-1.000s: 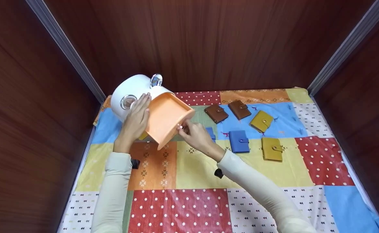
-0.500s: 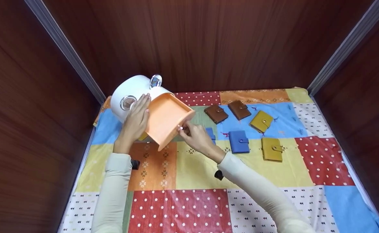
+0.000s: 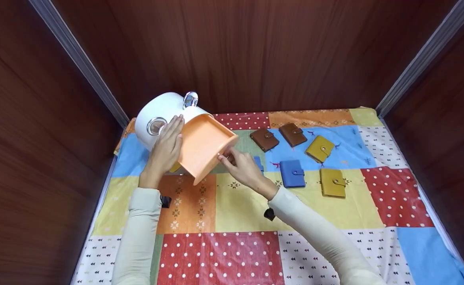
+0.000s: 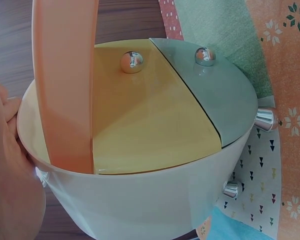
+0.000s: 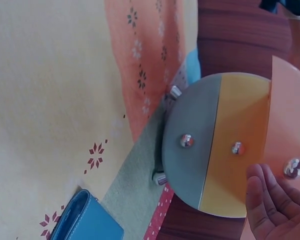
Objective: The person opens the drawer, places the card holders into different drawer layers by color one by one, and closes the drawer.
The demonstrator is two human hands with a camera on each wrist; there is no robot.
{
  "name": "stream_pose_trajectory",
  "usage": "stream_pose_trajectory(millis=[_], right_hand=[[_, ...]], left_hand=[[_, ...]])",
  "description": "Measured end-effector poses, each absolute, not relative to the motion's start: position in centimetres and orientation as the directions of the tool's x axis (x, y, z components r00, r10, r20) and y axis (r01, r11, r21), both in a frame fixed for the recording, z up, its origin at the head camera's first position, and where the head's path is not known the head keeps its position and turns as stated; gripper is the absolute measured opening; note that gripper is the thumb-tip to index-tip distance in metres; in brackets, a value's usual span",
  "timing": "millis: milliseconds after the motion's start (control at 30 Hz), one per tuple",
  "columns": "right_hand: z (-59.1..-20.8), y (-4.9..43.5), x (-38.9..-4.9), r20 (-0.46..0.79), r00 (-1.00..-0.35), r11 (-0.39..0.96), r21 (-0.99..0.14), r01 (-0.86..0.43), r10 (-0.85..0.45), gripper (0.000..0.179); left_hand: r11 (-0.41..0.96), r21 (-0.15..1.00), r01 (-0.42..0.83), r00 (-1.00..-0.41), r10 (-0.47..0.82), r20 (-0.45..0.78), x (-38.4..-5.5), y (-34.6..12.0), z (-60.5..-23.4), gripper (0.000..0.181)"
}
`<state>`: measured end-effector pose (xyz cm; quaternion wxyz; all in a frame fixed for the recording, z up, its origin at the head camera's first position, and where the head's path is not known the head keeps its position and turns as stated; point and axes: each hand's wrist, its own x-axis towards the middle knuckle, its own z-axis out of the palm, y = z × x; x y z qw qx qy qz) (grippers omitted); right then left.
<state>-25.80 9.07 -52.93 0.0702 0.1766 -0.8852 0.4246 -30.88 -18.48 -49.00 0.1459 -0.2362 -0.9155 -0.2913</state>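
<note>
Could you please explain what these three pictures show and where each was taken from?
They show one moment from three cameras worn by a person: one on the head looking down, one on each wrist. There is no machine, just two bare hands. The left hand rests flat against a round white box with coloured drawers. The right hand pinches the knob of the orange drawer, which is pulled out. The wrist views show the box's front close up, with yellow and grey drawers shut. On the patchwork cloth lie small snap wallets: two brown, two yellow, two blue, one blue half hidden by the right hand.
</note>
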Motion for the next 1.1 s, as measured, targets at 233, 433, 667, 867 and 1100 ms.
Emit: stream_pose_trajectory(millis=[233,433,667,867,1100], right_hand=[[-52.7,10.2,-26.3,0.284,-0.941,0.572,-0.748,-0.336,-0.182,0.032],[-53.2,11.7,-27.4,0.304,-0.946,0.579,-0.754,-0.310,-0.112,0.033],[-53.9,13.3,-28.4,0.311,-0.950,0.601,-0.754,-0.264,-0.028,0.025],[-54.5,14.5,-28.9,0.240,-0.971,0.591,-0.783,-0.194,-0.001,0.021],[-55.4,15.6,-29.6,0.182,-0.982,0.619,-0.777,-0.114,0.048,0.018]], left_hand=[[0.724,0.471,0.504,-0.856,0.348,0.382,-30.9,-18.5,-48.9,0.052],[0.722,0.481,0.498,-0.862,0.347,0.370,-30.9,-18.5,-48.8,0.053],[0.726,0.482,0.491,-0.866,0.344,0.363,-30.9,-18.5,-48.9,0.053],[0.721,0.479,0.500,-0.860,0.348,0.374,-30.9,-18.6,-49.0,0.053],[0.716,0.471,0.515,-0.850,0.356,0.389,-30.9,-18.7,-49.0,0.052]])
